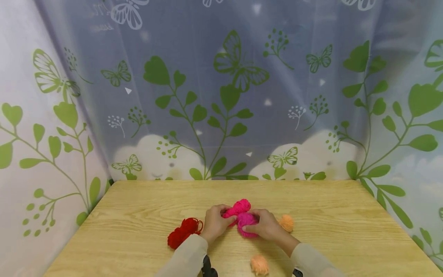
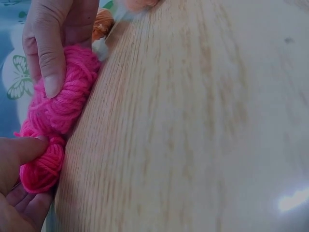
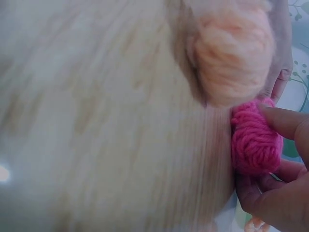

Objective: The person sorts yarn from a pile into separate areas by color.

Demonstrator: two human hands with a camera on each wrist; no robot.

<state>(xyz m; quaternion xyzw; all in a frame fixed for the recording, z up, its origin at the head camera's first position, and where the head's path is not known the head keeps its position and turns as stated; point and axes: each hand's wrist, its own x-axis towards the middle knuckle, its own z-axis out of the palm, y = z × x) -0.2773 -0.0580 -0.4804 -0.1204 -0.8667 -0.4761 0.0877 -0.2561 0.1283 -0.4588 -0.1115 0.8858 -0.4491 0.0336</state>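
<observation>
Near the middle of the table, my left hand [image 1: 215,222] pinches a hot pink yarn skein [image 1: 240,207] between thumb and fingers. Just right of it, my right hand [image 1: 268,226] grips a magenta yarn ball [image 1: 247,225], its thumb on the near side. The two pieces of yarn touch each other. In the left wrist view, the magenta yarn [image 2: 58,111] lies against the hot pink skein [image 2: 42,169], with a thumb pressed on each. Up close in the right wrist view, fingers curl round the magenta yarn [image 3: 257,140]; the hot pink skein is mostly hidden there.
A red yarn skein [image 1: 184,232] with a loose loop lies left of my left hand. One peach yarn ball [image 1: 286,222] sits just beyond my right wrist, and another peach yarn ball [image 1: 259,265] lies near the front. A patterned curtain [image 1: 194,96] hangs behind the wooden table [image 1: 145,200].
</observation>
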